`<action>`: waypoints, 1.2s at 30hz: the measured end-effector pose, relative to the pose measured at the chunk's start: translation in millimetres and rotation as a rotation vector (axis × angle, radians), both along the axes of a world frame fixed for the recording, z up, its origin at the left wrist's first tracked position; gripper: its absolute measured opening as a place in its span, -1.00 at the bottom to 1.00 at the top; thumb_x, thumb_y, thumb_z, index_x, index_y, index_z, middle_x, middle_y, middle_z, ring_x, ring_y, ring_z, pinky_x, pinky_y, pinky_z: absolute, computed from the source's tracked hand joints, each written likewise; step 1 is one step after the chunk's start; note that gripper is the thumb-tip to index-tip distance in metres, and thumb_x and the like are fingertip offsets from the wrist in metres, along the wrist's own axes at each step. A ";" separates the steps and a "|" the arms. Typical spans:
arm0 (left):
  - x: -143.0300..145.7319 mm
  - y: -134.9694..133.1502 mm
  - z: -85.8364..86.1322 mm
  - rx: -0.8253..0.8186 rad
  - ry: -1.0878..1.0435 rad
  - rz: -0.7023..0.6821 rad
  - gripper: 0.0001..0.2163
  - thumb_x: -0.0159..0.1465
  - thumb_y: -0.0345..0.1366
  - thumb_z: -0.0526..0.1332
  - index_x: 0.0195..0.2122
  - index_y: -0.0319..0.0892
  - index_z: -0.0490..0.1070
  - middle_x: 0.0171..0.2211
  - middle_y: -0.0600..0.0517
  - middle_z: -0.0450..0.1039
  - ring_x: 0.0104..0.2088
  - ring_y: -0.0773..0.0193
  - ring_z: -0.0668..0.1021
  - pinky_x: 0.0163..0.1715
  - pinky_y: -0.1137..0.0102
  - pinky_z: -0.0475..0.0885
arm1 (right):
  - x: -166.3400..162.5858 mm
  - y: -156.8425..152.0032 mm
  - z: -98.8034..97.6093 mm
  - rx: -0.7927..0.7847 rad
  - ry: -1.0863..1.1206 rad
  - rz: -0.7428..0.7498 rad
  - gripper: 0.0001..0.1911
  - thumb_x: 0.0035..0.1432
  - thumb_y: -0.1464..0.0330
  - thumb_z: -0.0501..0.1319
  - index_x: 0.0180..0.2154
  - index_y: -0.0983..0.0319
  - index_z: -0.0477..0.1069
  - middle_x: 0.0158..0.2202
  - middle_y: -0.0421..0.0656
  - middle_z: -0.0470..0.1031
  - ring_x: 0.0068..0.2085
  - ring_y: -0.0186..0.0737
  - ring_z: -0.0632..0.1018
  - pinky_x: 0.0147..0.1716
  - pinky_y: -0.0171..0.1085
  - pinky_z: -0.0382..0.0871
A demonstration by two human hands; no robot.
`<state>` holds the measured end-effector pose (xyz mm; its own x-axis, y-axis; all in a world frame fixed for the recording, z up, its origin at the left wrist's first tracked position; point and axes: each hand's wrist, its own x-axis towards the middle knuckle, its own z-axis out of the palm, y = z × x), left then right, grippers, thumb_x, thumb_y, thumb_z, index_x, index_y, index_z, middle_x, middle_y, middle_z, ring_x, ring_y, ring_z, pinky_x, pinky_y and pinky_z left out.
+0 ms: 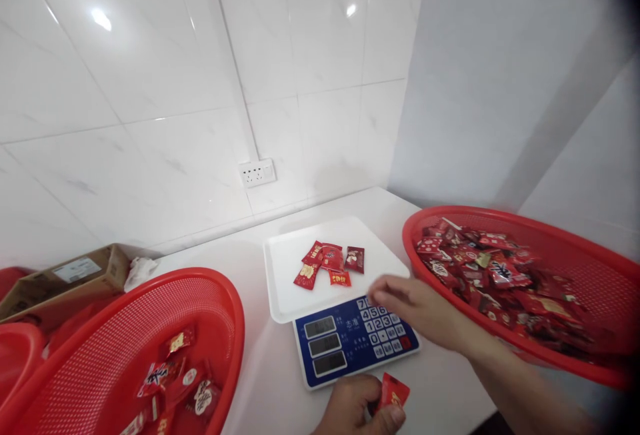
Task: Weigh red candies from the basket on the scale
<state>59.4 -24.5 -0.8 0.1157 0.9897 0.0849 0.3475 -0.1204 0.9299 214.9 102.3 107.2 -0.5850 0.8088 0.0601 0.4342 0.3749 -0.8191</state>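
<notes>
My left hand, at the bottom middle, is closed on a small red candy packet, pinched between thumb and fingers. Over the keypad of a blue-and-white digital scale hovers my right hand, its fingers loosely bent and apart, with nothing visible in them. The scale's white tray bears several wrapped candies, red and dark red, lying in a loose group with one a little to the right. Digits on the scale's displays are too faint to read surely.
At right stands a red plastic basket with many red-wrapped candies. Another red basket at left holds several candies. Behind it is a cardboard box. A white tiled wall with a socket backs the white table.
</notes>
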 end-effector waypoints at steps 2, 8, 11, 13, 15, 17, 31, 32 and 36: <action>0.7 4.5 -0.6 0.014 -0.009 -0.067 -0.55 0.20 0.11 0.03 -0.36 -0.20 0.46 -0.44 -0.03 0.45 -0.40 0.26 0.45 -0.32 0.41 0.35 | 14.6 -19.3 -9.8 -0.100 -0.048 0.115 -0.63 0.18 0.06 0.02 -0.33 0.21 0.39 -0.39 -0.19 0.46 -0.34 -0.22 0.45 -0.35 -0.30 0.33; 6.3 12.4 9.9 -0.057 -0.144 -0.249 -0.49 0.17 0.15 0.02 -0.54 -0.25 0.41 -0.62 0.07 0.26 -0.58 0.40 0.33 -0.58 0.53 0.18 | 31.2 -57.0 -44.8 -0.218 -0.119 0.218 -0.60 0.19 0.05 0.03 -0.40 0.23 0.39 -0.41 -0.19 0.46 -0.37 -0.25 0.42 -0.39 -0.34 0.26; 6.9 11.4 17.7 -0.115 -0.163 -0.314 -0.51 0.19 0.11 0.04 -0.50 -0.27 0.45 -0.60 0.08 0.26 -0.56 0.41 0.32 -0.58 0.55 0.16 | 27.7 -69.4 -48.7 -0.327 -0.026 0.265 -0.58 0.22 0.07 -0.01 -0.38 0.23 0.42 -0.38 -0.18 0.50 -0.34 -0.23 0.45 -0.36 -0.34 0.28; 6.6 10.4 21.5 -0.141 -0.169 -0.325 -0.51 0.19 0.11 0.04 -0.47 -0.27 0.47 -0.59 0.09 0.26 -0.55 0.42 0.31 -0.57 0.56 0.17 | 25.0 -74.6 -48.6 -0.356 0.003 0.253 -0.57 0.22 0.07 -0.01 -0.40 0.23 0.43 -0.40 -0.20 0.49 -0.35 -0.25 0.45 -0.37 -0.35 0.27; 6.4 9.9 24.2 -0.165 -0.181 -0.337 -0.51 0.19 0.11 0.05 -0.46 -0.27 0.48 -0.58 0.09 0.28 -0.54 0.42 0.30 -0.55 0.55 0.19 | 23.5 -77.3 -49.3 -0.360 0.012 0.235 -0.57 0.22 0.07 0.00 -0.42 0.24 0.42 -0.43 -0.21 0.47 -0.38 -0.27 0.43 -0.39 -0.37 0.25; 6.5 9.8 26.0 -0.177 -0.199 -0.357 -0.52 0.19 0.10 0.06 -0.44 -0.26 0.49 -0.56 0.09 0.30 -0.53 0.41 0.30 -0.52 0.55 0.21 | 22.9 -78.1 -51.5 -0.347 0.016 0.219 -0.54 0.22 0.06 -0.01 -0.44 0.24 0.42 -0.47 -0.22 0.45 -0.42 -0.29 0.40 -0.43 -0.38 0.23; 3.7 11.9 21.8 -0.118 -0.159 -0.305 -0.57 0.20 0.06 0.08 -0.51 -0.25 0.41 -0.58 0.11 0.22 -0.51 0.38 0.29 -0.48 0.50 0.19 | 14.9 -76.6 -57.5 -0.092 -0.081 0.181 -0.48 0.27 0.11 -0.09 -0.56 0.24 0.37 -0.58 -0.22 0.38 -0.51 -0.32 0.35 -0.47 -0.37 0.16; 3.8 12.1 21.7 -0.115 -0.155 -0.300 -0.58 0.20 0.04 0.08 -0.52 -0.25 0.39 -0.58 0.11 0.24 -0.51 0.38 0.30 -0.49 0.50 0.18 | 14.2 -76.4 -57.0 -0.093 -0.075 0.188 -0.49 0.27 0.11 -0.09 -0.55 0.24 0.38 -0.57 -0.22 0.39 -0.51 -0.32 0.35 -0.47 -0.37 0.17; 3.4 13.2 22.0 -0.100 -0.115 -0.278 -0.61 0.21 0.00 0.09 -0.59 -0.21 0.26 -0.60 0.13 0.20 -0.54 0.40 0.27 -0.52 0.50 0.13 | 12.4 -75.5 -57.4 -0.095 -0.086 0.169 -0.50 0.28 0.12 -0.10 -0.55 0.23 0.34 -0.56 -0.22 0.37 -0.50 -0.32 0.35 -0.48 -0.37 0.16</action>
<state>62.8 -11.3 21.2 0.3784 0.9255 0.0174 0.2056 -0.1024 0.9733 227.3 26.8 49.8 -0.7127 0.6982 -0.0677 0.4416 0.3716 -0.8167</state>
